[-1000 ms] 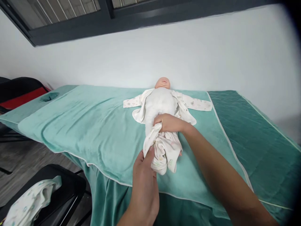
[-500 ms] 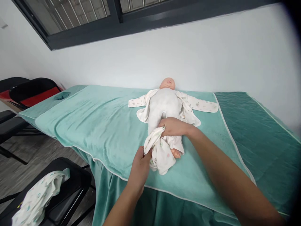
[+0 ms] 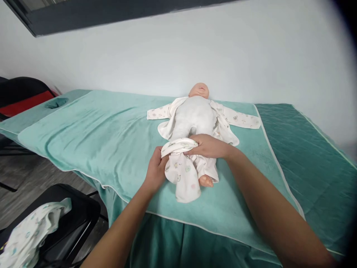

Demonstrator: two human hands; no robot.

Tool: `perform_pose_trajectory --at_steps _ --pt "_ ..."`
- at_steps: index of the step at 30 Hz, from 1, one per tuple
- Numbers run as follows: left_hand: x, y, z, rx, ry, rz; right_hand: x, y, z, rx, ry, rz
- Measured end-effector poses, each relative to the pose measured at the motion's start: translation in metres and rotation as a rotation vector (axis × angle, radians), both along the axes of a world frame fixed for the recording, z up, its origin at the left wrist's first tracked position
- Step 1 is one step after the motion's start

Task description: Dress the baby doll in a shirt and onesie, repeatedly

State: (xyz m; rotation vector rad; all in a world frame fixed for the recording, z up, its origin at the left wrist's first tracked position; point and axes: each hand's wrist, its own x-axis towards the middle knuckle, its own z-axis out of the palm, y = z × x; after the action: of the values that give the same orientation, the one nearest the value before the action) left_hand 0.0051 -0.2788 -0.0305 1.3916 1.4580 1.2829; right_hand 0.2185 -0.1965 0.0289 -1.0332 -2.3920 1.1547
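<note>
The doll (image 3: 195,115) lies head far, feet near, and the left hand (image 3: 156,169) and right hand (image 3: 208,146) pinch the pants (image 3: 184,175) at its hips, one each side.

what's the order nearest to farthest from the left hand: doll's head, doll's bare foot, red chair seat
1. doll's bare foot, just right of the left hand
2. doll's head, far side by the wall
3. red chair seat, far left

No words, labels, brands, numbers or signs can be read anywhere.
</note>
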Motion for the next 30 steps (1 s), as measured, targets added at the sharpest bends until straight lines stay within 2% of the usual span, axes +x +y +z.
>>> perform_pose_trajectory --at_steps 4,13,17,20,23,27,30 --pt "-0.006 0.030 -0.001 0.097 0.199 0.064 -0.004 -0.003 0.002 -0.001 -0.038 -0.063" --pt "-0.015 0.098 0.001 0.244 0.522 -0.076 -0.004 0.005 -0.006 0.088 0.046 -0.242" --pt "-0.015 0.119 0.001 0.285 0.627 -0.064 -0.006 0.011 -0.010 0.115 0.143 -0.323" --pt "-0.013 0.128 0.001 0.311 0.640 -0.068 -0.009 0.011 -0.011 0.099 0.180 -0.399" --pt "-0.014 0.128 0.003 0.305 0.509 -0.089 -0.008 0.009 -0.011 0.085 0.212 -0.436" --pt "-0.025 0.127 0.006 0.168 -0.039 -0.215 0.000 0.008 -0.013 0.049 0.391 -0.447" --pt "-0.033 0.132 0.008 0.048 -0.373 -0.315 0.008 0.011 -0.017 0.049 0.526 -0.579"
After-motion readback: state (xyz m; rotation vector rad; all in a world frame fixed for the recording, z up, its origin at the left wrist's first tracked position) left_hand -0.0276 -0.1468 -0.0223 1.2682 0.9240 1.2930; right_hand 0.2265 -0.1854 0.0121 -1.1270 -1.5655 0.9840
